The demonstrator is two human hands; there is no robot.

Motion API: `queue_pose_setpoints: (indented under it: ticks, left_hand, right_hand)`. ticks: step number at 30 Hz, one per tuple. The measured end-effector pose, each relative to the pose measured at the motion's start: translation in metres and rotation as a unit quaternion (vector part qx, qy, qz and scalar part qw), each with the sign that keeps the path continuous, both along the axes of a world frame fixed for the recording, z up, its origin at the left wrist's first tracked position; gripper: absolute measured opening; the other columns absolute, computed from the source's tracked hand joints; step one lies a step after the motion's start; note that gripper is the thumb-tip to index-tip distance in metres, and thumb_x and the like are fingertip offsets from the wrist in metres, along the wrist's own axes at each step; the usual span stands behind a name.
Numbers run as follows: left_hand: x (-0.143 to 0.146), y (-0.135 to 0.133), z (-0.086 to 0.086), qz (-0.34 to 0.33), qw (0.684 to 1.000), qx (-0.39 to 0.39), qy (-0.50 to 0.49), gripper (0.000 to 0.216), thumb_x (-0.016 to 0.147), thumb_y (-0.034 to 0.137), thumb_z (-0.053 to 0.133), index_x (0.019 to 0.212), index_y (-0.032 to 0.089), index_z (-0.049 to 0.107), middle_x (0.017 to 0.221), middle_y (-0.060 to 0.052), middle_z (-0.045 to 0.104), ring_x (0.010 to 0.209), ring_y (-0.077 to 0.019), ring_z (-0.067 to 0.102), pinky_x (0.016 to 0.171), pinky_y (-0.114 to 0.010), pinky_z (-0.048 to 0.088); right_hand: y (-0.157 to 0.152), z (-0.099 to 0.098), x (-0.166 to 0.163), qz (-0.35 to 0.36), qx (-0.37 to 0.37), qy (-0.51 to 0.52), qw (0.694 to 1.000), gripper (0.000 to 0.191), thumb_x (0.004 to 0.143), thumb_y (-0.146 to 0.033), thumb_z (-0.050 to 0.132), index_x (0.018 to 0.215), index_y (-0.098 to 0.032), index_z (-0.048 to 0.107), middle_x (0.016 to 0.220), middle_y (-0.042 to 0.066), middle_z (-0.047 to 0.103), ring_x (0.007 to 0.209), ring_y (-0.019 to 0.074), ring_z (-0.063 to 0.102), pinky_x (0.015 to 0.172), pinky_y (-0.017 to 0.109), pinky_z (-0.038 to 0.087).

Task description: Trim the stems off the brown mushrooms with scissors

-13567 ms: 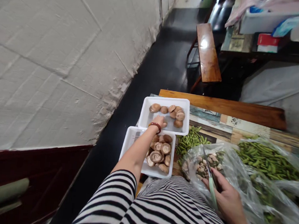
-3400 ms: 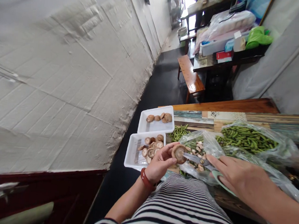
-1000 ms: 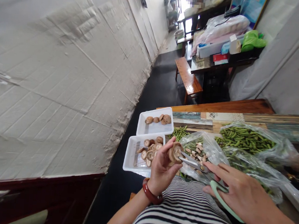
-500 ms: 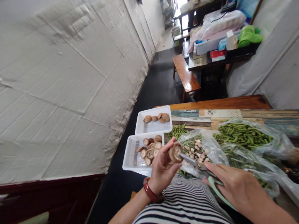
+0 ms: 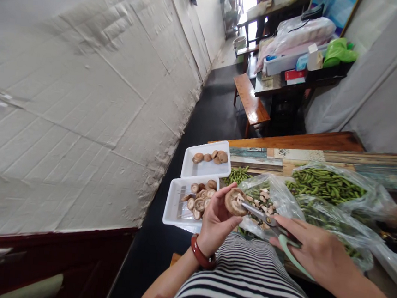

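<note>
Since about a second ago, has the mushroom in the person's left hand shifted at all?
Yes, slightly. The mushroom in the left hand now sits a little farther right of the near white tray, over the bag of stems, scissors at it.

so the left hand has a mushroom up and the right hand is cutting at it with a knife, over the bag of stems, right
Not quite: the right hand holds scissors, not a knife. The head view shows green handle loops and two blades at the mushroom. The rest stands: the left hand holds the mushroom up over the bag of stems.
</note>
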State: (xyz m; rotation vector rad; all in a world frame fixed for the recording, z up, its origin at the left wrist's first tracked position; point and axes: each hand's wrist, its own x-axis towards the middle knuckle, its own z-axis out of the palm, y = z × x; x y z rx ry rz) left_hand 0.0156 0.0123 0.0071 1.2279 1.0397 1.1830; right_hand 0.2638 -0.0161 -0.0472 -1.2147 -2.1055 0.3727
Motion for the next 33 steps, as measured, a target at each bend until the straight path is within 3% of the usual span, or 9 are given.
queue_pose_setpoints:
  ticks: [3,5,7,12,17,24,33]
  left_hand:
    - [0.0,-0.001,-0.002,0.009,1.0,0.002,0.001,0.07,0.075,0.029,0.092,0.137,0.026,0.059,0.158,-0.014,0.053,0.135,-0.0304,0.06,0.11,-0.044,0.053]
    - [-0.002,-0.001,-0.003,0.009,1.0,0.001,-0.003,0.07,0.074,0.031,0.092,0.135,0.026,0.059,0.157,-0.014,0.054,0.135,-0.0313,0.059,0.111,-0.045,0.052]
    - [-0.004,-0.001,-0.002,0.004,1.0,-0.002,-0.013,0.07,0.074,0.032,0.092,0.135,0.027,0.06,0.156,-0.014,0.054,0.136,-0.0314,0.058,0.112,-0.045,0.051]
    - [-0.01,0.0,0.001,-0.011,0.999,-0.01,-0.029,0.067,0.077,0.031,0.089,0.138,0.027,0.061,0.158,-0.013,0.053,0.138,-0.0305,0.057,0.112,-0.043,0.051]
    - [-0.012,0.0,0.003,-0.006,1.0,-0.008,-0.004,0.068,0.078,0.031,0.089,0.14,0.026,0.06,0.157,-0.014,0.053,0.135,-0.0312,0.06,0.109,-0.043,0.053]
    - [-0.009,-0.002,0.003,0.002,1.0,-0.003,0.01,0.069,0.077,0.032,0.089,0.14,0.026,0.06,0.153,-0.014,0.057,0.131,-0.0306,0.062,0.109,-0.043,0.054]
    - [-0.008,-0.003,0.005,-0.003,1.0,-0.007,0.0,0.069,0.077,0.033,0.09,0.139,0.027,0.061,0.145,-0.012,0.063,0.127,-0.0295,0.064,0.108,-0.042,0.055]
  right_hand:
    - [-0.002,-0.004,-0.009,0.001,-0.106,0.085,0.991,0.028,0.092,-0.034,0.066,0.113,-0.024,0.079,0.105,0.007,0.084,0.088,0.0254,0.082,0.076,0.034,0.068]
    - [-0.003,-0.007,-0.012,0.005,-0.166,0.124,0.978,0.028,0.09,-0.033,0.066,0.112,-0.024,0.081,0.102,0.006,0.084,0.083,0.0252,0.082,0.071,0.033,0.068]
    - [-0.004,-0.01,-0.01,-0.002,-0.185,0.128,0.974,0.029,0.09,-0.034,0.066,0.113,-0.023,0.08,0.102,0.005,0.084,0.081,0.0241,0.082,0.069,0.032,0.068]
    - [-0.004,-0.011,0.006,-0.018,-0.051,0.009,0.998,0.04,0.091,-0.044,0.07,0.125,-0.023,0.075,0.107,0.007,0.083,0.087,0.022,0.081,0.073,0.029,0.066]
    - [-0.002,0.001,0.015,-0.032,0.071,-0.094,0.993,0.05,0.096,-0.046,0.064,0.139,-0.021,0.064,0.091,0.003,0.075,0.074,0.0188,0.074,0.065,0.03,0.059]
    - [0.005,0.014,0.008,-0.038,0.108,-0.144,0.983,0.047,0.1,-0.042,0.06,0.141,-0.02,0.062,0.087,0.002,0.071,0.071,0.0181,0.069,0.067,0.033,0.051]
    - [0.008,0.007,0.006,-0.006,0.102,-0.154,0.983,0.051,0.094,-0.021,0.057,0.145,-0.022,0.058,0.089,0.001,0.074,0.07,0.0172,0.071,0.063,0.031,0.053]
